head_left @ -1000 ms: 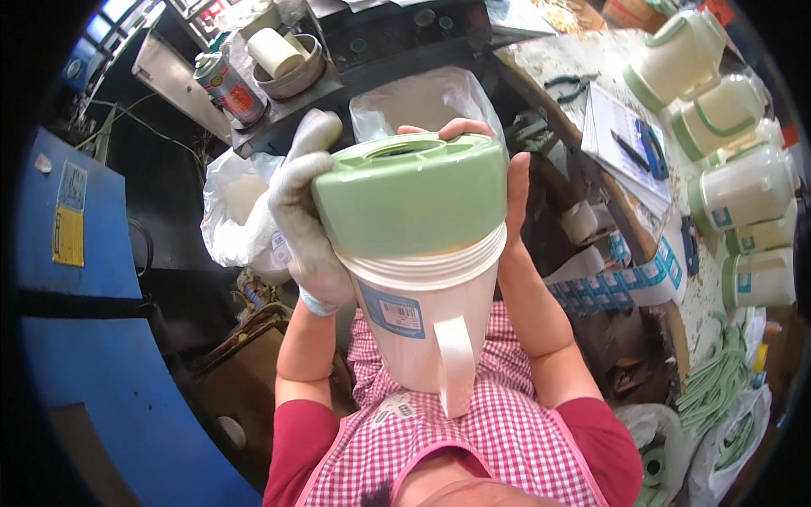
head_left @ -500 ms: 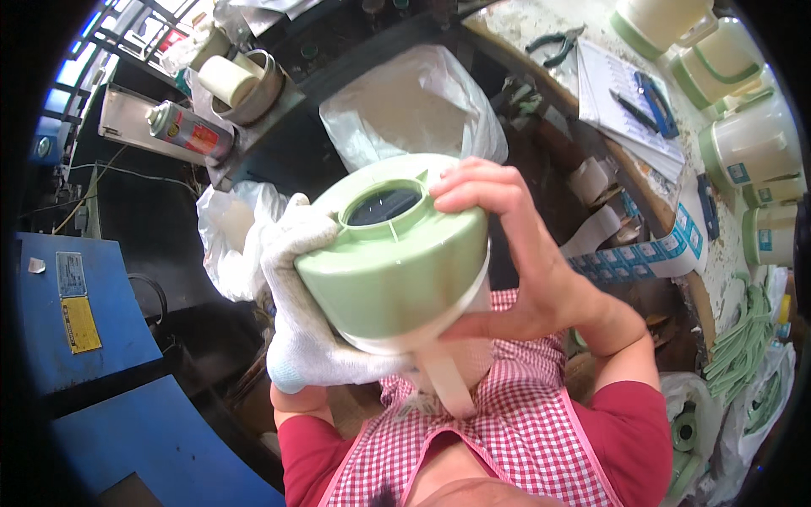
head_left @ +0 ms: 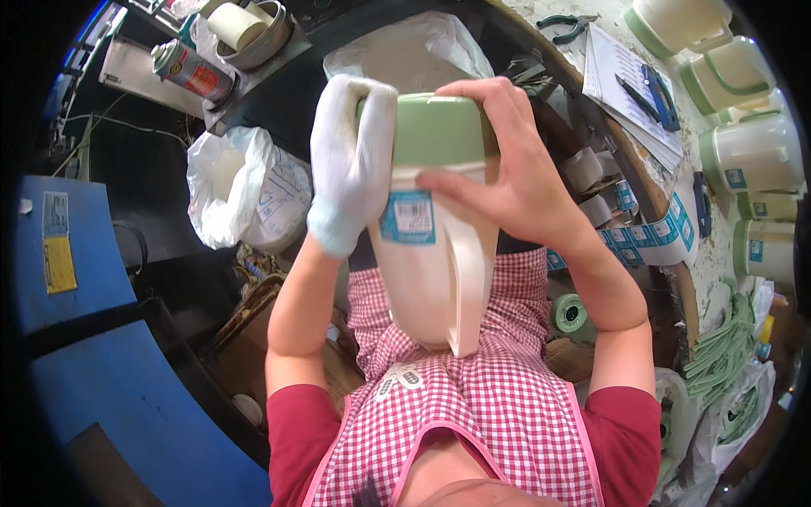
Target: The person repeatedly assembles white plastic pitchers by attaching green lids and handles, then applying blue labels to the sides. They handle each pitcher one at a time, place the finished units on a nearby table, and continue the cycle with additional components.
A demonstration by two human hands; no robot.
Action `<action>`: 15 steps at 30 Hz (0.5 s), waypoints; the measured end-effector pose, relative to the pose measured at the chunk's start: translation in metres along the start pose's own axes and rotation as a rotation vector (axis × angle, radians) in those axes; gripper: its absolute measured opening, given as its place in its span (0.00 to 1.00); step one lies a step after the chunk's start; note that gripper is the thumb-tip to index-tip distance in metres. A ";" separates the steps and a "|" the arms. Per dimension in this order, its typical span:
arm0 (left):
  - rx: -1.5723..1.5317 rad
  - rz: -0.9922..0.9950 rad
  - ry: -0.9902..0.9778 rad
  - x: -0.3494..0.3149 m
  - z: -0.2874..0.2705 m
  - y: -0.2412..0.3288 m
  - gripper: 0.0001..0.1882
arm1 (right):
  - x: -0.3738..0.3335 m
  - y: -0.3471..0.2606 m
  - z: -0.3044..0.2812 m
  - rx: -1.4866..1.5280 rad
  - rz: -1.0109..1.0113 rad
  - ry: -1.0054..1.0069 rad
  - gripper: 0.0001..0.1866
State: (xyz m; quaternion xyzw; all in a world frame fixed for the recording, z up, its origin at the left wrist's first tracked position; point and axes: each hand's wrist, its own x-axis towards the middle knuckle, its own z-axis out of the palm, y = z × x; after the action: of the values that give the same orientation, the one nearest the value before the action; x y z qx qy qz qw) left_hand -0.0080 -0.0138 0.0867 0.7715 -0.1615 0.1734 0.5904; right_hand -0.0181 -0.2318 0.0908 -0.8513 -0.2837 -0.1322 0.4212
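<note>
A cream plastic jug (head_left: 411,279) with a green base (head_left: 439,131) is held in front of my body, green end pointing away from me. Its cream handle (head_left: 465,283) runs down the right side, and a blue-and-white sticker (head_left: 409,218) is on its wall. My left hand (head_left: 351,152), in a white knitted glove, is wrapped round the left side of the green part. My bare right hand (head_left: 507,160) grips the right side, thumb across the cream wall below the green. The jug's near end is against my checked apron (head_left: 473,397).
Several similar jugs (head_left: 752,152) line the right bench, near papers (head_left: 625,93), pliers (head_left: 570,28) and a strip of blue stickers (head_left: 667,241). Green strips (head_left: 722,346) hang at the lower right. White bags (head_left: 253,186), a spray can (head_left: 194,72) and blue machine panels (head_left: 127,406) are leftward.
The jug has tipped so its side and sticker face me, and the hole in its green end is out of sight. My gloved hand has moved up along the left side.
</note>
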 end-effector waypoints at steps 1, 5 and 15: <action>0.051 0.077 0.012 0.002 0.007 -0.009 0.09 | -0.002 -0.001 0.004 -0.036 -0.041 0.013 0.38; 0.114 0.165 0.085 -0.003 0.036 -0.060 0.15 | -0.010 0.004 0.024 -0.145 -0.018 0.187 0.33; -0.116 0.066 -0.032 0.006 0.037 -0.026 0.21 | -0.027 0.026 0.009 0.072 0.018 0.225 0.38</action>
State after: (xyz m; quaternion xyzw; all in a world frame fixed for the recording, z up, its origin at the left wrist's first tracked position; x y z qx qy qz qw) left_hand 0.0118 -0.0436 0.0576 0.7329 -0.2061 0.1708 0.6254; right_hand -0.0246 -0.2477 0.0563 -0.8178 -0.2316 -0.2130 0.4819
